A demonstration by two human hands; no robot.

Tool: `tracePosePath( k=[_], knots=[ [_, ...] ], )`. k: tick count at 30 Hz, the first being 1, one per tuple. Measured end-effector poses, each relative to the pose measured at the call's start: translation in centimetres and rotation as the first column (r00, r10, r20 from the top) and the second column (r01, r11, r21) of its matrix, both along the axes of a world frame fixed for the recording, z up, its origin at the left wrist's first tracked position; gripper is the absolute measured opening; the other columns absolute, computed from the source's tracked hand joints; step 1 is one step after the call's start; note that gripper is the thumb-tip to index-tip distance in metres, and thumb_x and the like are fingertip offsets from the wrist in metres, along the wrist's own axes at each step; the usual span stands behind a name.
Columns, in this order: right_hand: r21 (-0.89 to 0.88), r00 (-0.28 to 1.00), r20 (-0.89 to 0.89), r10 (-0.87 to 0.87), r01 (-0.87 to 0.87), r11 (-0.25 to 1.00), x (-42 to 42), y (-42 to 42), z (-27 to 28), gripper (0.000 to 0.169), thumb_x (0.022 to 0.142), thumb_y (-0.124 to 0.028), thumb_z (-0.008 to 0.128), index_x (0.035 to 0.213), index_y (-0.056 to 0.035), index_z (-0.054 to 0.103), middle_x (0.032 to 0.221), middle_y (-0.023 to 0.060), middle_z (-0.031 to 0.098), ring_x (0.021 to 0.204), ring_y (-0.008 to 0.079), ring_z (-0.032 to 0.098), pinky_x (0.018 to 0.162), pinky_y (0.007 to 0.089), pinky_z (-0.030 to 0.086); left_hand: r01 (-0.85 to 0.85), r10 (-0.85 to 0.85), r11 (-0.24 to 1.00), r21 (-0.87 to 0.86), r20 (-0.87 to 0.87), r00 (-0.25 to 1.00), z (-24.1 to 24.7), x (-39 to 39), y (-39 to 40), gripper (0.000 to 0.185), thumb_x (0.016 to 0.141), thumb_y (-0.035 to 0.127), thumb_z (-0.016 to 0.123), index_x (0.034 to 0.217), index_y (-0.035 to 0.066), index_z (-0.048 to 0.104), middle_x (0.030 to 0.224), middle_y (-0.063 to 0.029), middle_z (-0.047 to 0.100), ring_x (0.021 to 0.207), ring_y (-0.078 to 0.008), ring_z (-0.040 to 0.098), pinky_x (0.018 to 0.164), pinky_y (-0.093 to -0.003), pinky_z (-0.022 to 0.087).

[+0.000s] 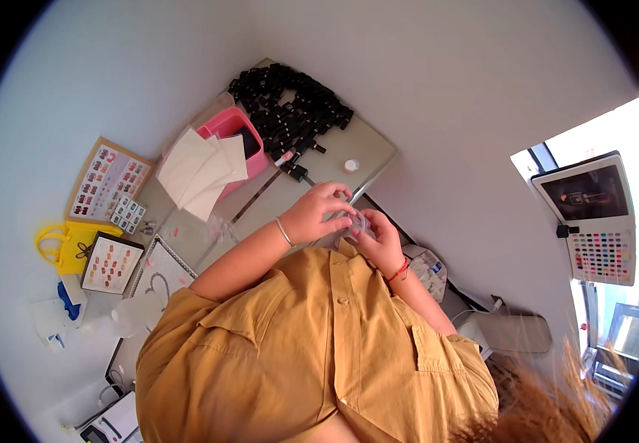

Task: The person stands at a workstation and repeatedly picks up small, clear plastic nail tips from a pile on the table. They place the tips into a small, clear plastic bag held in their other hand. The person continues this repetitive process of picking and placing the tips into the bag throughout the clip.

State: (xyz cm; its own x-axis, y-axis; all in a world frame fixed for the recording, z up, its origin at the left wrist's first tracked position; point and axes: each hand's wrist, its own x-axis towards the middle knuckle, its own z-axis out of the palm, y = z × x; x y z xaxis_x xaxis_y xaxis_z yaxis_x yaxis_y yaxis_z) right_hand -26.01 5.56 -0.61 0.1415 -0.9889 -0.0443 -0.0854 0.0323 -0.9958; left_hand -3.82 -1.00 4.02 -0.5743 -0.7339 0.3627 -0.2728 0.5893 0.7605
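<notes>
My right hand [381, 241], a red cord on its wrist, holds a small crinkled piece of clear plastic [359, 222] close to my shirt front. From the other side my left hand [319, 207], with a silver bangle, has its thumb and index fingertip at the plastic's edge, and its other fingers are raised. Whether anything lies inside the plastic is too unclear to tell. Beyond my hands, a small white-lidded jar [351, 166] stands on the table [375, 145]. Several black bottles [297, 171] lie nearer to my left hand.
Many black bottles [297, 105] crowd the table's far corner. Beside them stands a pink bin [253, 160] with white sheets [200, 169] across it. Farther left are nail colour boards [110, 180] and a yellow bag [70, 249]. A colour chart [602, 255] stands by the window.
</notes>
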Motion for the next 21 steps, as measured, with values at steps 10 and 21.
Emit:
tracePosePath(
  k=[10,21],
  knots=[
    [0.007,0.951,0.290,0.104,-0.111,0.994,-1.6,0.3,6.1,0.033,0.098,-0.008,0.069,0.127,0.0034,0.061,0.114,0.0074,0.069,0.099,0.0136,0.066,0.089,0.0298,0.053,0.043,-0.050,0.954,0.296,0.016,0.999,6.8,-1.7,-1.0,0.014,0.085,0.013,0.081,0.093,0.004,0.073,0.095,-0.0085,0.075,0.087,-0.0200,0.071,0.082,-0.0328,0.056],
    [-0.155,0.995,0.058,-0.083,0.091,0.984,-4.8,0.8,7.5,0.027,0.094,-0.011,0.072,0.119,0.0003,0.067,0.112,0.0075,0.072,0.102,0.0170,0.066,0.091,0.0324,0.052,-0.048,0.077,0.969,0.241,-0.109,0.991,11.1,-4.4,-0.7,0.013,0.087,0.010,0.079,0.092,0.001,0.072,0.085,-0.0085,0.071,0.075,-0.0159,0.068,0.070,-0.0296,0.054]
  ],
)
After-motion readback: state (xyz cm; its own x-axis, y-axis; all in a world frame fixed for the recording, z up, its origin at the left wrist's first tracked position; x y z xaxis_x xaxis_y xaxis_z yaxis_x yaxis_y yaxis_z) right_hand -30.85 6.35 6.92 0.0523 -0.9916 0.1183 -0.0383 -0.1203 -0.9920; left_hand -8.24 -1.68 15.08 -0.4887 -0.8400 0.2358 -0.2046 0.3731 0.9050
